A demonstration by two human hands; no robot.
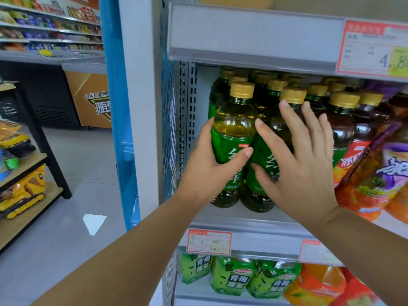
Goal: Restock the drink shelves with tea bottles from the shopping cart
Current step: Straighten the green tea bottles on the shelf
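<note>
A green tea bottle [234, 129] with a green label and yellow cap stands at the front left of the middle shelf [249, 217]. My left hand [209, 171] grips it around the label. Beside it stands a second green tea bottle [263, 171]; my right hand [302, 164] lies against it with straight, spread fingers. More yellow-capped green tea bottles [276, 85] fill the rows behind. The shopping cart is not in view.
Red-labelled iced tea bottles [351, 151] and purple and orange drink packs [379, 173] crowd the shelf's right side. Green plum tea bottles [234, 279] stand on the shelf below. A blue and grey upright [136, 107] borders the left; an aisle with toy shelves [24, 184] lies further left.
</note>
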